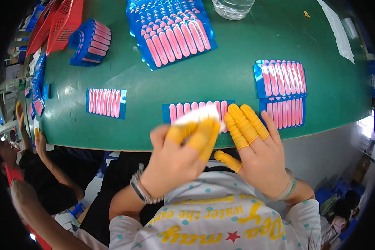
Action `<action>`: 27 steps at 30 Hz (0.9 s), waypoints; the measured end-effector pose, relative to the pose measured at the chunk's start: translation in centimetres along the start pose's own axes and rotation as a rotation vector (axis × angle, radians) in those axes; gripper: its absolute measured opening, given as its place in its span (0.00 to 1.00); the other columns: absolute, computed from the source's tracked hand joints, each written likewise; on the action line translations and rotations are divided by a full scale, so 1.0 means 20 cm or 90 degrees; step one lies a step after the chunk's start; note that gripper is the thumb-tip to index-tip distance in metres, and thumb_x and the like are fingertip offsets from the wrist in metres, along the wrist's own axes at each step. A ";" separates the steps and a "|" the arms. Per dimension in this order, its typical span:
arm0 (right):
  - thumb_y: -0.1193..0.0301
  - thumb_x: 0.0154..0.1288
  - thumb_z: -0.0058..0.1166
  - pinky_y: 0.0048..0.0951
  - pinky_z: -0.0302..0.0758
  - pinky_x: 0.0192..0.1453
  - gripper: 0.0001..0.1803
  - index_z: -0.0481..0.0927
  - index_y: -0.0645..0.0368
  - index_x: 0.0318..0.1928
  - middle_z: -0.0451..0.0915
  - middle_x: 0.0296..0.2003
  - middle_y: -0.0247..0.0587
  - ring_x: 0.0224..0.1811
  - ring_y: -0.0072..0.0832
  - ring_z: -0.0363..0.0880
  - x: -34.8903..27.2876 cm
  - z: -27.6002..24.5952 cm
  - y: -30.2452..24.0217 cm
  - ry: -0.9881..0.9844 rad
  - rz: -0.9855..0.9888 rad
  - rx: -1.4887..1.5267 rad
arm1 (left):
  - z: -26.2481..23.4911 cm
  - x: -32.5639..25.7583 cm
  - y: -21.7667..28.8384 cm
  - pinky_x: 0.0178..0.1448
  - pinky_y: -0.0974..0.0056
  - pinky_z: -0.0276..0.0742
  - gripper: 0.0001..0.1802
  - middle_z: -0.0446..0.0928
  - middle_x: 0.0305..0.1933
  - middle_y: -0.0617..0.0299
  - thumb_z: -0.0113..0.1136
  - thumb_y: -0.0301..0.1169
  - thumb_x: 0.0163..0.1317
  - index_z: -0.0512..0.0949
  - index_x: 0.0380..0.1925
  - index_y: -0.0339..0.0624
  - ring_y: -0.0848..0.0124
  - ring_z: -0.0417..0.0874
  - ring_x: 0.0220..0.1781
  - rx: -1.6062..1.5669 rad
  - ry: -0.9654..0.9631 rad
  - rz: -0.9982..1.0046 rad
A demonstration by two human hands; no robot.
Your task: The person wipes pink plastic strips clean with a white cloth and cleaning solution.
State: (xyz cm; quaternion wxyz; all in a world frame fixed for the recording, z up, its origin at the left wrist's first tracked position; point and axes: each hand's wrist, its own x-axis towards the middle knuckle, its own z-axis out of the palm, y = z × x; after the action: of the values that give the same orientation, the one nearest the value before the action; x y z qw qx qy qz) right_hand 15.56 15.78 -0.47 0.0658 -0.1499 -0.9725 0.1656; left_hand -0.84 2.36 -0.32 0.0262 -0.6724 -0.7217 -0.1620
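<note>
A blue sheet with a row of pink, round-ended strips (179, 110) lies flat near the table's front edge. My left hand (173, 160), in yellow finger cots, is closed on a crumpled white cloth (206, 112) and presses it on the strips. The hand is a little blurred and hides part of the sheet. My right hand (258, 158) rests beside it, its fingers in yellow cots stretched out over the sheet's right end. Its thumb points left, towards the cloth.
More strip sheets lie on the green table (221, 79): a single one (106, 103) at left, two overlapping (282, 93) at right, a large pile (175, 37) and a curled stack (91, 43) farther back. Red baskets (65, 27) and a clear container (233, 8) stand behind. Another person sits left.
</note>
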 end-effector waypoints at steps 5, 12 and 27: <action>0.55 0.59 0.66 0.52 0.61 0.75 0.34 0.78 0.64 0.60 0.76 0.64 0.46 0.69 0.42 0.72 0.00 -0.05 0.03 0.008 -0.007 0.051 | -0.04 -0.12 0.07 0.56 0.56 0.58 0.20 0.82 0.56 0.70 0.65 0.31 0.50 0.88 0.45 0.43 0.69 0.77 0.48 -0.047 -0.020 -0.019; 0.58 0.59 0.65 0.51 0.63 0.75 0.29 0.82 0.66 0.55 0.79 0.61 0.47 0.66 0.42 0.75 -0.01 -0.05 -0.01 0.029 0.002 -0.008 | 0.05 0.19 -0.05 0.57 0.55 0.59 0.20 0.82 0.54 0.68 0.62 0.32 0.54 0.87 0.47 0.44 0.63 0.74 0.48 0.016 0.023 -0.027; 0.58 0.58 0.64 0.50 0.61 0.76 0.32 0.80 0.67 0.58 0.77 0.63 0.47 0.68 0.40 0.73 -0.02 -0.05 -0.01 0.015 0.009 0.002 | 0.08 0.16 0.02 0.58 0.56 0.58 0.19 0.82 0.57 0.68 0.65 0.32 0.51 0.88 0.44 0.42 0.65 0.76 0.49 -0.005 0.066 -0.010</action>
State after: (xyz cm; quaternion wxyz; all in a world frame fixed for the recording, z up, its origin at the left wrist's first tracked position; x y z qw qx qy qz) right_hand 16.16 15.80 0.46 0.0764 -0.1584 -0.9703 0.1662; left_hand -0.55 5.88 -0.86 0.0600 -0.6577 -0.7238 -0.1996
